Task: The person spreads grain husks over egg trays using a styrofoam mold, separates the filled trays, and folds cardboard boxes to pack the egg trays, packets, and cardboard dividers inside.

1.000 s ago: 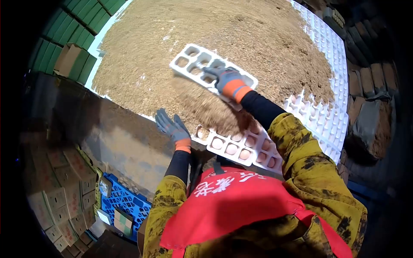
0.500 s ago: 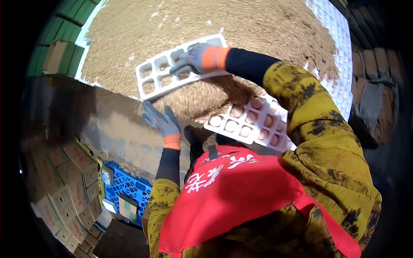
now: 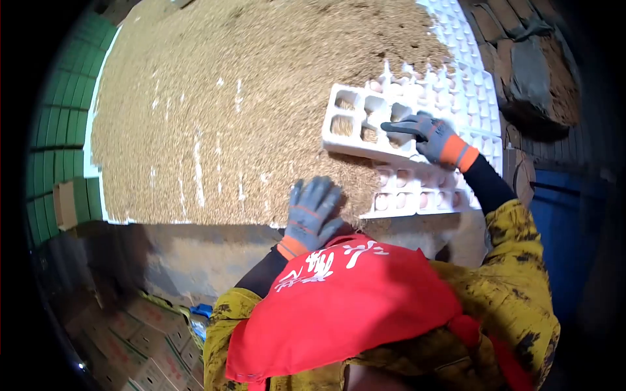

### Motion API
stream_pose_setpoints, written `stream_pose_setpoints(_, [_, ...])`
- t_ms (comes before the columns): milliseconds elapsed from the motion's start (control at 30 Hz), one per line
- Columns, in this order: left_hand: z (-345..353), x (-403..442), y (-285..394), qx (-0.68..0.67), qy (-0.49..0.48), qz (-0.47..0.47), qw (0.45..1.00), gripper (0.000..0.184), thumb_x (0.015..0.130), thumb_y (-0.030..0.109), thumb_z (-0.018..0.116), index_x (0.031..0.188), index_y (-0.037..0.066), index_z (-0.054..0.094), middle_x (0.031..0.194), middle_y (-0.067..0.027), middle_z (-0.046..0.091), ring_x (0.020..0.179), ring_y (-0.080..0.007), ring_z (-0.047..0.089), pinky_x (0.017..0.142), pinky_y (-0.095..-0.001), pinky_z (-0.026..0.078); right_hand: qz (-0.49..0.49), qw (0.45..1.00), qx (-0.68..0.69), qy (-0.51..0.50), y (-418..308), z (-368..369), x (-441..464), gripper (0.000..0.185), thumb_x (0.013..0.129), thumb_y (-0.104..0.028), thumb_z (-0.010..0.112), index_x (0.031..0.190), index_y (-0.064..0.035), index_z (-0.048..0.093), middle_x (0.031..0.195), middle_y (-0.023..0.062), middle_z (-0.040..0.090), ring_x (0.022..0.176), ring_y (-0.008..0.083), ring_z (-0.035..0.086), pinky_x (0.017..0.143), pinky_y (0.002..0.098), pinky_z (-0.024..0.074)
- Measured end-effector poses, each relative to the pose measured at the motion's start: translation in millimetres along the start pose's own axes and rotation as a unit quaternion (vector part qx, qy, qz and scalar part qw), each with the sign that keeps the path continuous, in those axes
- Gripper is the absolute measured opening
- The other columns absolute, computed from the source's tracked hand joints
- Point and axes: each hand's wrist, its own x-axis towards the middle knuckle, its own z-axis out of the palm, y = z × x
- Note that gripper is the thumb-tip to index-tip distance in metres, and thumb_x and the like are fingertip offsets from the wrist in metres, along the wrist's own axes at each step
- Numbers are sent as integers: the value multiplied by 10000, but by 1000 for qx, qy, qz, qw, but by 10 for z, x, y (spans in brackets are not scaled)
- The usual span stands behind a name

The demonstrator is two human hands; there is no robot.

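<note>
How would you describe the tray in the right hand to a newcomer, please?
Find the broad bed of loose brown material. Near its right end, the right hand holds a white tray. Unlike neighbouring egg trays, its leftmost cells show this material, not eggs.

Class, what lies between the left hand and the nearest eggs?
In the head view, loose brown grainy material lies between the left hand and those eggs.

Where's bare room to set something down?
On the broad spread of loose brown husks, between the white foam edge at left and the grey-gloved left hand. Brown floor also shows between husks and cardboard boxes. Crowded: the right side, where the grey-gloved right hand grips a white compartmented foam tray near pale eggs in white trays.
</note>
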Motion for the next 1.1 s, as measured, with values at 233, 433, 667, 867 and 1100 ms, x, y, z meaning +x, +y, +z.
stream_pose_setpoints(233, [-360, -1, -496, 79, 221, -160, 959, 550, 896, 204, 564, 1377, 10, 381, 1387, -168, 441, 1295, -324, 389, 1122, -471, 176, 18, 492, 858, 149, 255, 866, 60, 472, 937, -210, 540, 1360, -24, 440, 1284, 77, 551, 1131, 141, 534, 984, 302, 419])
stream_pose_setpoints(433, [-596, -543, -855, 158, 210, -296, 918, 524, 923, 234, 541, 1382, 30, 390, 1400, -167, 425, 1304, -306, 378, 1129, -438, 168, 38, 420, 866, 269, 69, 1229, 1, 471, 945, -202, 519, 1365, -10, 427, 1301, 84, 536, 1140, 146, 526, 988, 299, 411])
stream_pose_setpoints(667, [-728, -652, -865, 227, 152, -253, 928, 641, 849, 345, 606, 1374, 36, 406, 1409, -192, 401, 1332, -368, 324, 1120, -521, 140, -10, 471, 796, 380, 220, 544, 96, 471, 953, -192, 493, 1372, 7, 413, 1322, 93, 519, 1150, 152, 516, 992, 296, 401])
stream_pose_setpoints(867, [-544, -553, -727, 158, -62, -61, 984, 770, 787, 466, 606, 1395, 49, 383, 1432, -200, 357, 1350, -398, 279, 1116, -558, 133, 1, 424, 803, 418, 267, 890, 451, 491, 942, -202, 536, 1379, -25, 403, 1294, 85, 535, 1138, 137, 526, 998, 301, 414])
stream_pose_setpoints(1100, [-541, -577, -1061, 148, 11, -53, 988, 708, 793, 383, 591, 1377, 35, 393, 1414, -192, 378, 1342, -376, 299, 1122, -550, 127, 121, 477, 721, 488, -162, 1322, -219, 505, 914, -161, 548, 1372, -3, 407, 1320, 106, 524, 1183, 170, 508, 1015, 306, 395])
